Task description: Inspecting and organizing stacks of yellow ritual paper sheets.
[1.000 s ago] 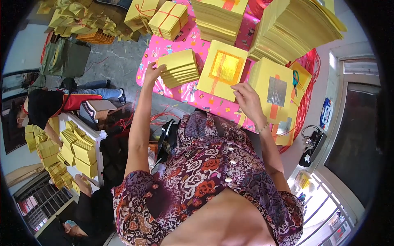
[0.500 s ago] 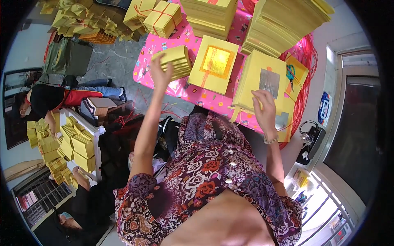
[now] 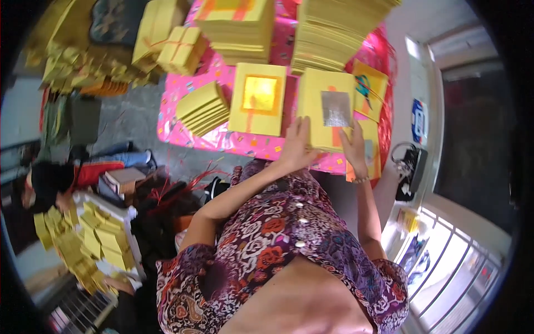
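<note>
My left hand (image 3: 297, 143) and my right hand (image 3: 356, 147) both grip the near edge of a stack of yellow paper sheets with a silver foil square (image 3: 329, 108) on top. The left hand is at the stack's near left corner and the right hand at its near right corner. The stack lies on a table with a pink patterned cloth (image 3: 222, 139). To its left lies a yellow stack with a gold foil square (image 3: 258, 103). Further left is a fanned pile of yellow sheets (image 3: 203, 108).
Tall yellow paper stacks (image 3: 334, 33) and tied bundles (image 3: 178, 47) fill the table's far side. Yellow and orange sheets (image 3: 370, 89) lie at the right. Another person (image 3: 50, 181) sits on the floor at the left beside a white tray of yellow sheets (image 3: 100, 239). A black device (image 3: 411, 170) lies at the right.
My left hand has left the fanned pile and moved right to the silver-foil stack. My right hand has shifted to that stack's near right corner. The view has tilted.
</note>
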A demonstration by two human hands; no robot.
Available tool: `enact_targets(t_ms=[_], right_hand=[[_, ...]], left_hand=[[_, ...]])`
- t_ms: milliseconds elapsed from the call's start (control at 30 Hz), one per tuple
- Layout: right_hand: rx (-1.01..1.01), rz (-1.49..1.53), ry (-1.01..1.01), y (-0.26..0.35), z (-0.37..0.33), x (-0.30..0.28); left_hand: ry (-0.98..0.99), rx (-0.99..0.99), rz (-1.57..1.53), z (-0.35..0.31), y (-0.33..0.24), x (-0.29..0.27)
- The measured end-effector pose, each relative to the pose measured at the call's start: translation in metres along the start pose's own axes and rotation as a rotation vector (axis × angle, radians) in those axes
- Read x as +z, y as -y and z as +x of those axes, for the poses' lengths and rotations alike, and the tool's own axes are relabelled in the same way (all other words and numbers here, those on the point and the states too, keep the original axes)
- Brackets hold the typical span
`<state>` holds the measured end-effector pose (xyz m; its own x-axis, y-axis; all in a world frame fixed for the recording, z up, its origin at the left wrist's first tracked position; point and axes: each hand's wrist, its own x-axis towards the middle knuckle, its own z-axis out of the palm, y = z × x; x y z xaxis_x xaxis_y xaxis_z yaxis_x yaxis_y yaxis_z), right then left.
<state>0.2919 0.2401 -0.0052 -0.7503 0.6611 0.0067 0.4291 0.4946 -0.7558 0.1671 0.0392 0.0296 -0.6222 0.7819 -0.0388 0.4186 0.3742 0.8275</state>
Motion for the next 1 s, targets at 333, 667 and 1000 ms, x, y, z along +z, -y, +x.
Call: enact_targets(t_ms=[333,667,1000], right_hand=[[0.287,0.434,-0.123,-0.021,0.013,-0.006],[0.202,0.103,-0.173,0.016,-0.009,-0.010],[-0.150,0.023,-0.129,-0.003,0.103,-0.011]], left_hand=[[0.053,0.090,-0.020,0.010,0.012,-0.010],[0.025,0.008,-0.076,0.004,0.002,-0.006],[-0.097,-0.076,-0.034,0.001,-0.001,0.005]])
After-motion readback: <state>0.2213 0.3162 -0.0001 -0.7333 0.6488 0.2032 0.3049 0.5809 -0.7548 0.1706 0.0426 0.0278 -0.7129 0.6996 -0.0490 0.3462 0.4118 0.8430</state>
